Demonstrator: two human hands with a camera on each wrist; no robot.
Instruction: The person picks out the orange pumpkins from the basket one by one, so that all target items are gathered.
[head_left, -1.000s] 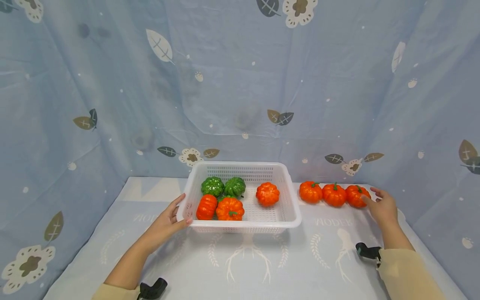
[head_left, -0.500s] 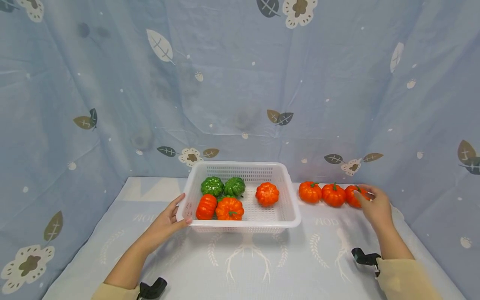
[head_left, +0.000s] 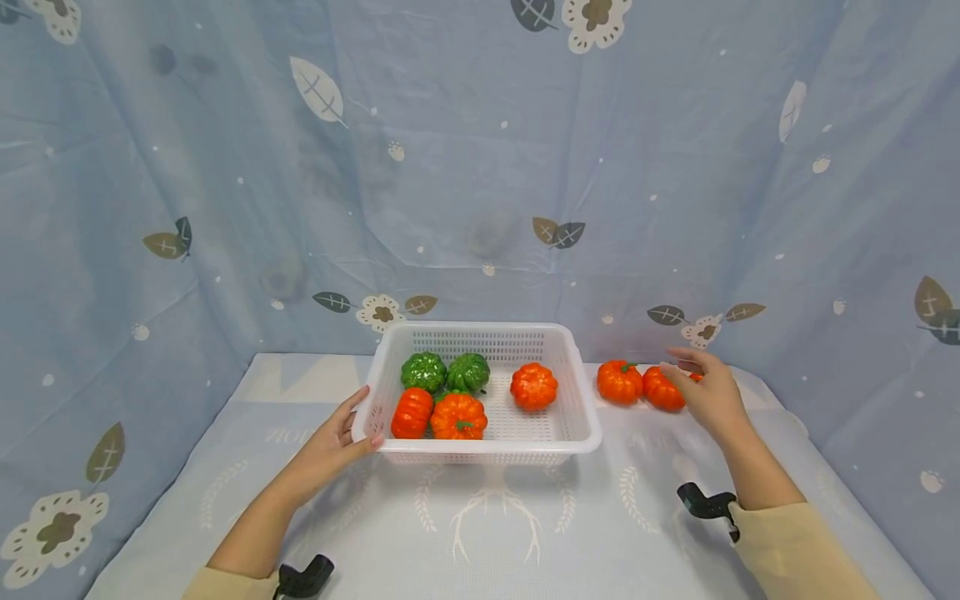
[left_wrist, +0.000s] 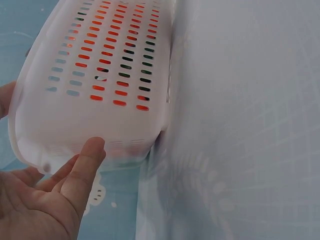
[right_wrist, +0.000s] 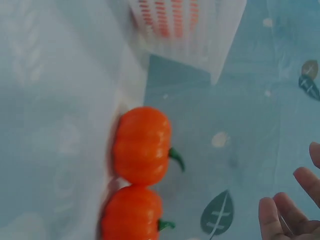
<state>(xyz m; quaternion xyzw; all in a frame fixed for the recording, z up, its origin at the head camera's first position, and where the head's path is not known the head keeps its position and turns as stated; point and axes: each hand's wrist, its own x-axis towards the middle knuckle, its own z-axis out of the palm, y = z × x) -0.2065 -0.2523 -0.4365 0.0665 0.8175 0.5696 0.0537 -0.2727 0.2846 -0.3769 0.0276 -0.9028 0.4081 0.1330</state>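
A white plastic basket [head_left: 487,447] stands at the middle of the table. My left hand [head_left: 326,457] grips its left front corner, thumb at the rim and fingers along the side wall [left_wrist: 60,115]. To the basket's right, orange toy pumpkins stand in a row: a left pumpkin [head_left: 619,382], a middle pumpkin [head_left: 663,388] and a right pumpkin [head_left: 696,377] mostly hidden by my hand. Over the row's right end hovers my right hand [head_left: 712,400], fingers spread and holding nothing. In the right wrist view its fingers [right_wrist: 270,220] are apart from the green-stemmed pumpkins [right_wrist: 142,145].
Inside the basket lie green pumpkins [head_left: 423,372] and orange pumpkins [head_left: 459,417] at the left, and one orange pumpkin [head_left: 534,387] at the right. A patterned blue curtain [head_left: 480,167] hangs right behind the table [head_left: 487,533].
My right hand has moved left along the row, from the right pumpkin's far side to above the right and middle pumpkins. The left hand and the basket keep their places.
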